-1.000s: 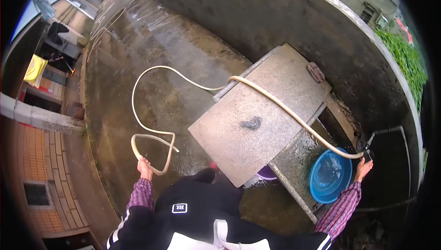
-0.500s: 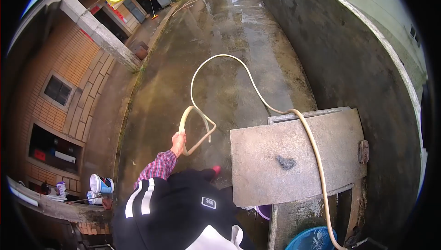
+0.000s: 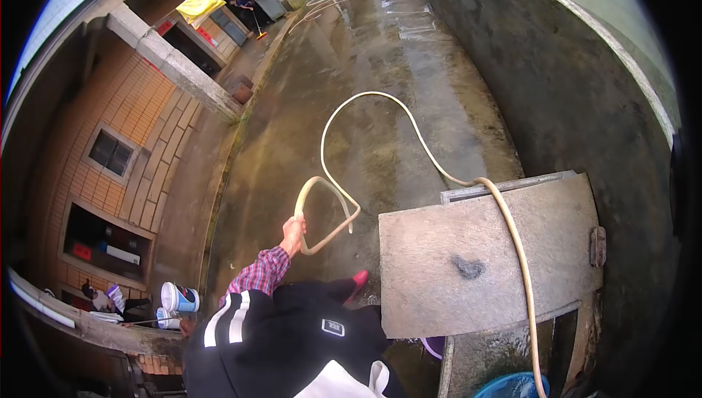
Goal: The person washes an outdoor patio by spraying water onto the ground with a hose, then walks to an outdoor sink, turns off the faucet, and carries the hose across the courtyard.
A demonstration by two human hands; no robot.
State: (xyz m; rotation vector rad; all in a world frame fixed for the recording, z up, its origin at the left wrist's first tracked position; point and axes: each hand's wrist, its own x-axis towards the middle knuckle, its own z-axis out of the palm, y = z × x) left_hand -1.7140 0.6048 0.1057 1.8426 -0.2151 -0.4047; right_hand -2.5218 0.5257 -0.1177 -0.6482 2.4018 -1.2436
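My left hand (image 3: 293, 234) is wrapped round a pale yellow hose (image 3: 327, 241), whose looped end hangs over the wet floor. From there the hose curves across the concrete and over a stone slab (image 3: 424, 274), then drops past its near edge at the lower right. On the slab lies a dark grey scouring clump (image 3: 468, 267). A blue basin (image 3: 504, 386) shows partly at the bottom edge, beside the hose. My right hand is out of view.
A high concrete wall (image 3: 512, 54) runs along the right. White buckets (image 3: 180, 298) stand at the lower left. Far off, a person (image 3: 241, 2) is near an orange-headed broom (image 3: 262, 35). A brown block (image 3: 598, 247) rests on the slab's right edge.
The view has swung left, so the slab and basin sit lower in it. My right hand, earlier at the tap end of the hose, has left view. My left hand still holds the hose.
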